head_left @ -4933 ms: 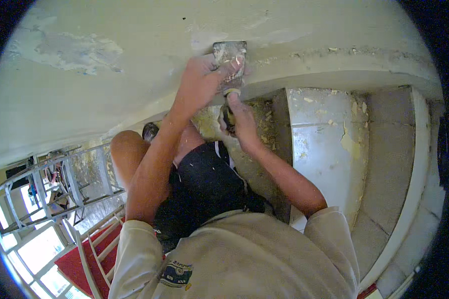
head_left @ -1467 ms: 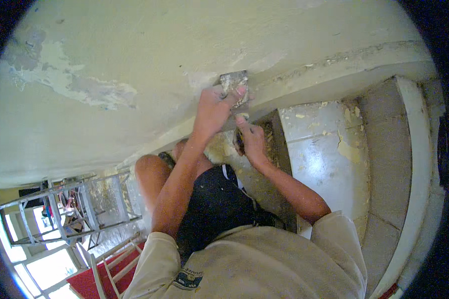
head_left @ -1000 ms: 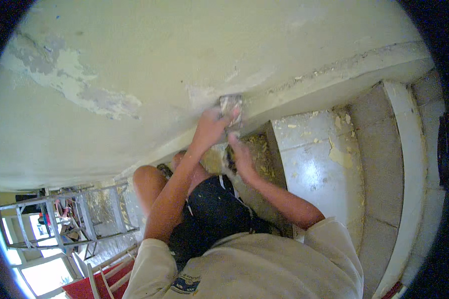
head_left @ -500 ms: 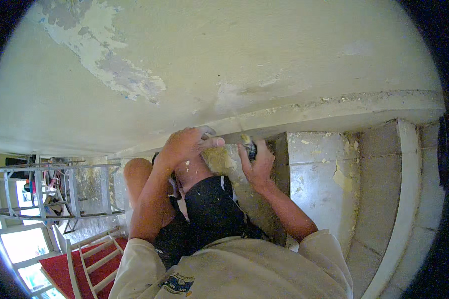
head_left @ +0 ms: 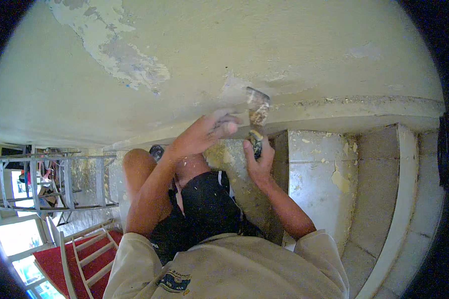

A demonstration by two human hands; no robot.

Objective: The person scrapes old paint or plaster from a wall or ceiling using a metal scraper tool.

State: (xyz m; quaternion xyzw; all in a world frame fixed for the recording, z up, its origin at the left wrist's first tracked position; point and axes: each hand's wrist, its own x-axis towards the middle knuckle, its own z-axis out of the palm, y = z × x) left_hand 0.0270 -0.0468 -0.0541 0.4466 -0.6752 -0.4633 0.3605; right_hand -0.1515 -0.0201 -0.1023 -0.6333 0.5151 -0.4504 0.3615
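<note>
My right hand point(head_left: 260, 162) is closed round the dark and yellow handle of a putty knife point(head_left: 258, 110). Its wide, dirty blade points up and lies in front of the wall's lower part, beside a pale scraped patch point(head_left: 234, 84). Whether the blade edge touches the wall I cannot tell. My left hand point(head_left: 207, 132) is just left of the blade, its fingers loosely bent and apart, slightly blurred, with nothing visible in them. The cream wall point(head_left: 284, 40) has a large peeled area point(head_left: 119, 52) at the upper left and a ledge point(head_left: 354, 107) along its foot.
Stair steps point(head_left: 322, 174) with paint flakes run off to the right. At left stand a metal ladder point(head_left: 70, 182) and a pale wooden ladder-like frame point(head_left: 92, 256) beside a red surface point(head_left: 47, 264). Bright windows point(head_left: 20, 241) lie beyond. My bent knees are below my hands.
The putty knife has turned so its blade now shows clearly, pointing up against the wall side. My left hand has moved a little right and up, towards the blade.
</note>
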